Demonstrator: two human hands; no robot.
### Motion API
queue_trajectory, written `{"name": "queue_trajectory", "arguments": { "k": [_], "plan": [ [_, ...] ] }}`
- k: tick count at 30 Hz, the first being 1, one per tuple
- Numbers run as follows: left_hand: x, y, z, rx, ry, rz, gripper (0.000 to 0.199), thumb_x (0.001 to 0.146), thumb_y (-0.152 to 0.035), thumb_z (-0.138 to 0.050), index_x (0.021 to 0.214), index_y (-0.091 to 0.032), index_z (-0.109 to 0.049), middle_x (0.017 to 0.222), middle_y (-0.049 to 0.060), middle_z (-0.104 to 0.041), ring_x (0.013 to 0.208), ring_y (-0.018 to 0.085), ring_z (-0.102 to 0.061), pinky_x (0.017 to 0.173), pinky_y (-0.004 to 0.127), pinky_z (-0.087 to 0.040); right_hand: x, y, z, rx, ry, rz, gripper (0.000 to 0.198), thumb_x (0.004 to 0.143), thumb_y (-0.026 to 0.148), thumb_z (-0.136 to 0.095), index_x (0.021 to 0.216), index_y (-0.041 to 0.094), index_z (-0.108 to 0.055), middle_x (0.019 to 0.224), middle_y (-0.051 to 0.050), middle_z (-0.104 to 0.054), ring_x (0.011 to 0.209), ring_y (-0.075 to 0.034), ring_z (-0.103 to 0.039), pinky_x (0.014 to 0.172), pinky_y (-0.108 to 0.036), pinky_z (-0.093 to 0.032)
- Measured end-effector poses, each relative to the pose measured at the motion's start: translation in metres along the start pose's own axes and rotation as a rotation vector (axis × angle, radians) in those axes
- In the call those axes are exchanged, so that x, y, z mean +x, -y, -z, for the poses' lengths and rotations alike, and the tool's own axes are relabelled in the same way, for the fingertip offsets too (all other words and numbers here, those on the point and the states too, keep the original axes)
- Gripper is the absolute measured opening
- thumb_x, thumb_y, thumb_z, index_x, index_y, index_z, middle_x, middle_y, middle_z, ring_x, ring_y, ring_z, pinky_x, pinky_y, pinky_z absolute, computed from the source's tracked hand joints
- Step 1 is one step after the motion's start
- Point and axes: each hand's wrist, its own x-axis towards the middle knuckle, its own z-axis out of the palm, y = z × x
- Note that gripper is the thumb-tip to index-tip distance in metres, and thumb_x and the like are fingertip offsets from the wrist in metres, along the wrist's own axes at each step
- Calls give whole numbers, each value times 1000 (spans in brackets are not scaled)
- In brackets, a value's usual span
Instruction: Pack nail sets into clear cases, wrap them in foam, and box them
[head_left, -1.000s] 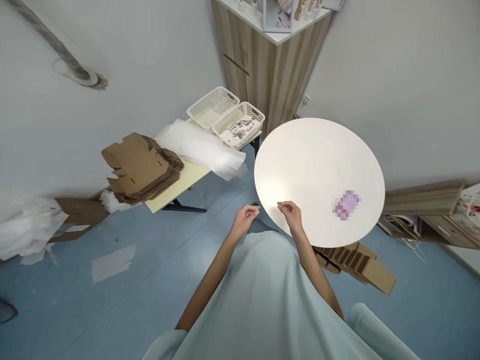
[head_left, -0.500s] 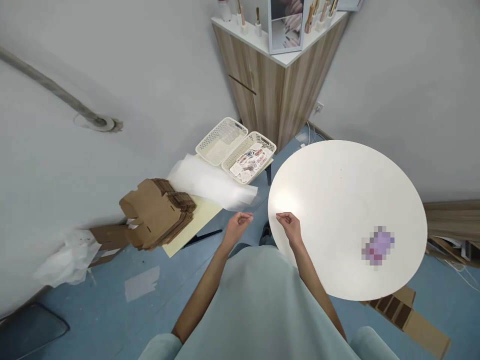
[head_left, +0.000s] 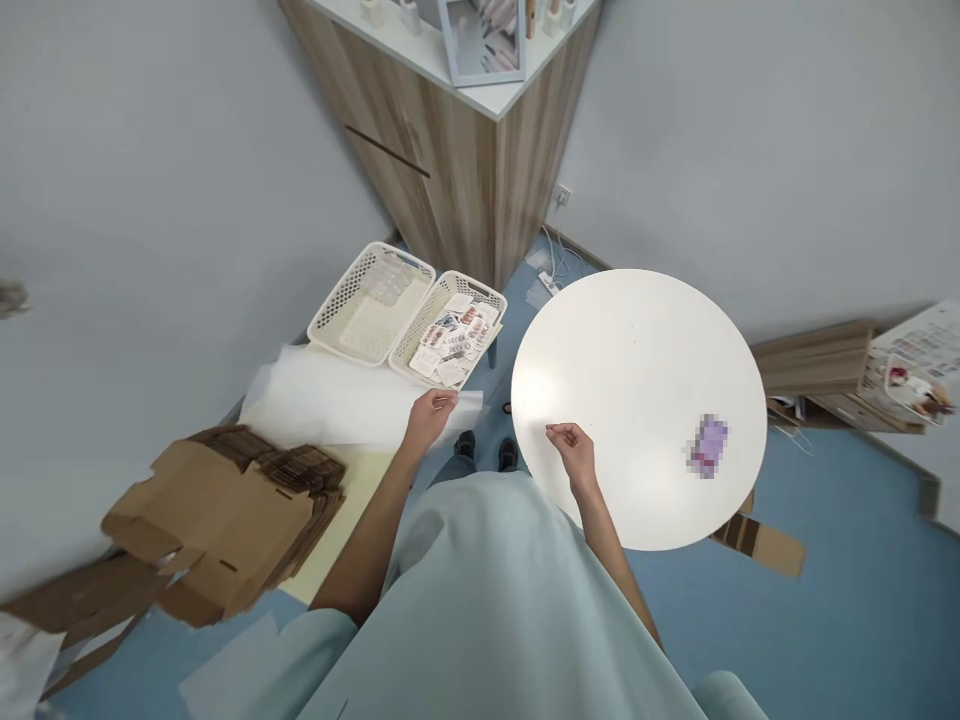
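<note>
My left hand (head_left: 429, 420) hovers by the near edge of a stack of white packing sheets (head_left: 322, 392), just below the basket of cards (head_left: 448, 330). Its fingers are pressed together, and nothing shows between them. Over the left rim of the round white table (head_left: 637, 400) is my right hand (head_left: 574, 452), with thumb and fingers closed in a pinch and nothing visible in it. Printed cards or small packets (head_left: 454, 340) fill the right basket. Clear plastic pieces (head_left: 388, 278) lie in the left basket (head_left: 346, 335).
Flattened brown cardboard boxes (head_left: 225, 500) are stacked at the left. A blurred purple item (head_left: 709, 446) lies on the round table. A wood-grain cabinet (head_left: 457, 190) fills the corner, with a power strip (head_left: 550, 284) on the floor beside it. Open cardboard (head_left: 776, 548) lies under the table.
My view has turned and come closer to the baskets and cardboard stack. The left hand has moved left toward the white sheets and baskets, away from the right hand. Both hands remain closed.
</note>
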Motion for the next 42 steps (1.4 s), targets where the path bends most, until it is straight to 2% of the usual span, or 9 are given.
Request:
{"name": "queue_trajectory", "arguments": {
  "k": [2, 7, 12, 18, 22, 28, 32, 39, 42],
  "plan": [
    [27, -4, 10, 160, -15, -42, 18, 91, -37, -66, 100, -22, -71, 122, 12, -80, 112, 29, -75, 104, 43, -55, -8, 2, -9, 19, -55, 0, 28, 77, 48, -87, 88, 25, -74, 114, -10, -82, 115, -29, -74, 110, -49, -54],
    [87, -14, 25, 580, 10, -222, 35, 96, -31, -61, 125, -16, -73, 137, 20, -71, 111, 32, -74, 102, 43, -53, -28, -2, -31, 53, -200, 8, 30, 77, 48, -87, 89, 25, -73, 113, -10, -82, 116, -30, -74, 110, -50, -53],
    [128, -17, 27, 925, 155, -283, 29, 98, -31, -57, 106, -18, -82, 118, 21, -76, 112, 38, -70, 91, 43, -54, -53, -18, -40, 57, -344, -14, 33, 75, 50, -87, 90, 25, -73, 113, -11, -83, 114, -30, -75, 105, -47, -57],
    [140, -16, 29, 1031, 240, -312, 38, 101, -26, -47, 103, -13, -83, 121, 24, -75, 107, 38, -71, 85, 44, -53, -78, -43, -48, 91, -470, -43, 33, 75, 50, -87, 90, 25, -73, 107, -11, -83, 112, -31, -76, 100, -47, -59],
    [138, -21, 37, 940, 151, -332, 38, 101, -28, -47, 108, -14, -82, 124, 23, -76, 109, 38, -71, 88, 44, -52, -82, -46, -52, 84, -493, -24, 34, 76, 53, -86, 91, 25, -73, 106, -11, -83, 109, -31, -77, 96, -46, -61],
    [111, -41, 44, 589, -3, -334, 25, 95, -37, -65, 101, -21, -84, 116, 13, -82, 109, 37, -73, 94, 43, -53, -74, -31, -51, 108, -404, -3, 35, 73, 51, -89, 89, 24, -74, 103, -9, -82, 108, -30, -75, 100, -46, -58],
    [70, -55, 29, 368, 7, -325, 20, 90, -42, -73, 91, -24, -82, 95, 7, -84, 88, 30, -75, 88, 39, -54, -65, -21, -44, 85, -299, 16, 33, 75, 51, -88, 89, 25, -75, 102, -8, -81, 106, -28, -74, 103, -45, -56],
    [-19, -71, -45, 75, 204, -276, 37, 86, -61, -75, 92, -24, -78, 75, 3, -74, 72, 24, -68, 73, 36, -52, -51, 1, -13, 55, -115, 127, 29, 83, 54, -81, 92, 26, -80, 99, -6, -81, 104, -27, -75, 101, -43, -57],
    [-56, -73, -91, -115, 339, -202, 48, 82, -69, -76, 93, -23, -74, 84, 5, -75, 69, 21, -66, 69, 36, -52, -47, 8, 9, 83, -117, 158, 34, 86, 58, -79, 98, 25, -81, 97, -7, -82, 102, -27, -76, 100, -43, -57]
  ]
}}
